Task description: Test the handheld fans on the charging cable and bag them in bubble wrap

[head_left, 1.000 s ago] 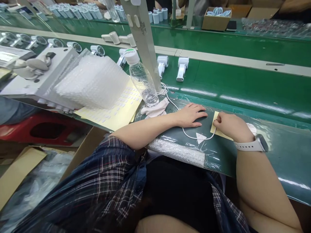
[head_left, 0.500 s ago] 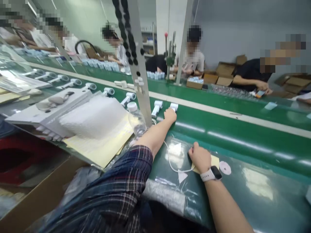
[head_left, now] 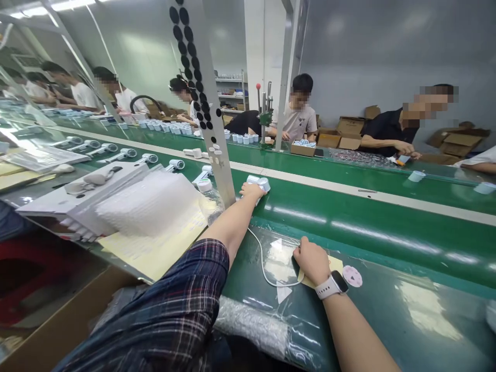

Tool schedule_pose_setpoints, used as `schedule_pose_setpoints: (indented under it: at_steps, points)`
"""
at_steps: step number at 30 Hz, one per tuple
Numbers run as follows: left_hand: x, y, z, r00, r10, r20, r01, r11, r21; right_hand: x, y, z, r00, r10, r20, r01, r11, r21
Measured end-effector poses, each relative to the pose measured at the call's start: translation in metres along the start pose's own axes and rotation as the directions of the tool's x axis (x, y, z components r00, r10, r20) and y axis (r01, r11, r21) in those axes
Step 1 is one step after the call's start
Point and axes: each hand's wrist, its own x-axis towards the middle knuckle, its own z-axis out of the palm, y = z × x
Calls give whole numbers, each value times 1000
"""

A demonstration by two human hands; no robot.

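Observation:
My left hand (head_left: 252, 191) reaches over the green conveyor belt, fingers closed around a white hair-dryer-shaped device (head_left: 253, 180). Right against it is a pale blue round part (head_left: 264, 184); whether the two are joined I cannot tell. A white cable (head_left: 262, 261) loops from beneath my left forearm across the bench to my right hand. Curled over a yellow paper (head_left: 335, 264) is my right hand (head_left: 313, 261), with a watch at the wrist; its fingertips are turned away, so what they hold is hidden. A pink disc (head_left: 352, 276) lies beside it.
A metal post (head_left: 217, 129) rises left of my left hand. Bubble wrap sheets (head_left: 151, 201) and a clear bottle (head_left: 209, 194) are at left. Similar devices (head_left: 176, 165) line the belt (head_left: 349, 222). Co-workers (head_left: 298, 113) sit across it, near cups (head_left: 166, 126) and cardboard boxes.
My left hand has shifted left along the belt, and the device and round part there now sit close together. My right hand stays about where it was. The view has tipped up slightly.

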Motion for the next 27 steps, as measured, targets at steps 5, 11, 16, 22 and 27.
schedule_pose_setpoints:
  at_steps: [5, 11, 16, 22, 27]
  points:
    - [-14, 11, 2, 976, 210, 62, -197, 966, -166, 4, 4, -1, 999, 50, -8, -50, 995, 81]
    - [-59, 1, -12, 899, 402, 173, -227, 767, -601, 5, 18, -3, 995, 91, -47, -75, 962, 262]
    - [-141, -45, -18, 795, 600, 93, -139, 329, -934, 10, 30, 0, 998, 66, -24, -47, 884, 464]
    - [-196, -104, -19, 712, 696, 91, 140, -13, -990, -22, 22, -25, 999, -24, 42, -13, 708, 706]
    - [-190, -118, -6, 681, 710, 177, 392, -150, -908, -81, -14, -27, 980, -195, -37, 127, 473, 872]
